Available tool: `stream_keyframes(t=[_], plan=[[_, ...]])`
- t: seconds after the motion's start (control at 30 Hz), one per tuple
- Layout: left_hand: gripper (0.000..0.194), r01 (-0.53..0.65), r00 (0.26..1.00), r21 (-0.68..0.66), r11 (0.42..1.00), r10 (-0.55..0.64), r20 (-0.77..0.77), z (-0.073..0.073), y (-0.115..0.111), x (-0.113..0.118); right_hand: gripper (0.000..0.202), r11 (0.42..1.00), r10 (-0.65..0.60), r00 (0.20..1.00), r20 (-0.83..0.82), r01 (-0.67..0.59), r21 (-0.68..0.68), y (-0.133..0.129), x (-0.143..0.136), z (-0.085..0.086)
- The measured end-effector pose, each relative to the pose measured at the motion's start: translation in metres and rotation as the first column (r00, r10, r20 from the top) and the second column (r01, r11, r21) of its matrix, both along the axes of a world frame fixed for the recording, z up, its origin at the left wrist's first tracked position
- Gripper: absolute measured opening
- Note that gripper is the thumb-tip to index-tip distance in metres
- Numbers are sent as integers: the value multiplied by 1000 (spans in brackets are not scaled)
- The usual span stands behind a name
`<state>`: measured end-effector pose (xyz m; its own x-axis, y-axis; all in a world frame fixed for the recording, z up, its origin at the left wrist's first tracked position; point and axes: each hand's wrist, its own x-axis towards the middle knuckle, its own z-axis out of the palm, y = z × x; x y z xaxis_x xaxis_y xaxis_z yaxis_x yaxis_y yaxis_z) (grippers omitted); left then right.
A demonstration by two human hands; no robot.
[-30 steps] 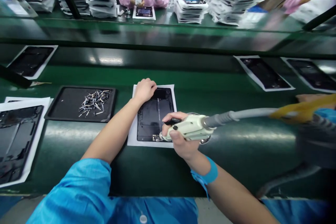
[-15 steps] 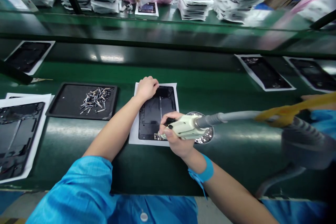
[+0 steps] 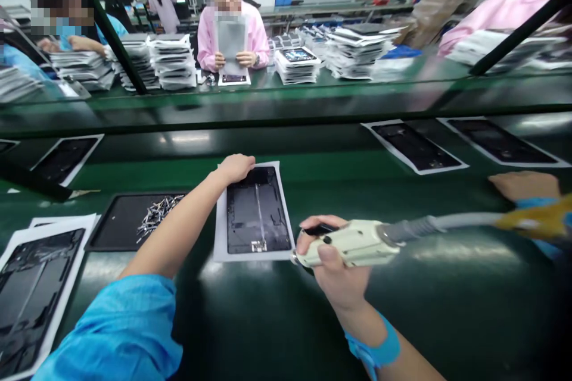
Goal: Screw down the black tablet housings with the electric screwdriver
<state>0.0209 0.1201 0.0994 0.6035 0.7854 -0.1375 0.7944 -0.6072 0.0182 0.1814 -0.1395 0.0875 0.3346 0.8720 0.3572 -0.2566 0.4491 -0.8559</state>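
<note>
A black tablet housing [image 3: 243, 205] lies on a white sheet [image 3: 221, 238], with a pale strip down its middle and a small light patch at its near edge. My left hand [image 3: 239, 168] is curled over its far left corner; the fingertips are mostly hidden. Beside the sheet's near right corner, my right hand [image 3: 333, 262] is wrapped round a pale green electric screwdriver [image 3: 364, 241], its nose pointing left, off the housing. A grey cable [image 3: 460, 221] runs from its back to the right.
Behind my left forearm sits a black tray [image 3: 120, 220] with a heap of small parts [image 3: 156, 214]. Another housing [image 3: 42, 297] lies at the left. More housings [image 3: 417, 146] rest on the far strip. A co-worker's hand [image 3: 527, 184] is at the right; people and stacks stand opposite.
My right hand has drawn the screwdriver rightward off the housing's near edge. My left hand stays at the far corner. The view has tilted up, and the round metal dish no longer shows.
</note>
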Motion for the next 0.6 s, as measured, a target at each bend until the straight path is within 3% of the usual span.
stream_keyframes(t=[0.17, 0.3, 0.47, 0.6], plan=[[35, -1, 999, 146, 989, 7, -37, 35, 68, 6, 26, 1000, -16, 987, 157, 16, 2, -1, 16, -9], [42, -47, 999, 256, 966, 43, 20, 51, 106, 15, 27, 999, -13, 965, 261, 3, 39, -1, 16, -11], [40, -145, 983, 316, 938, 100, 153, 48, 130, 22, 29, 999, -15, 967, 254, 6, 37, -2, 17, -6], [50, -250, 951, 281, 926, 181, 249, 36, 112, 27, 28, 999, -31, 952, 306, 19, 42, 0, 18, -5]])
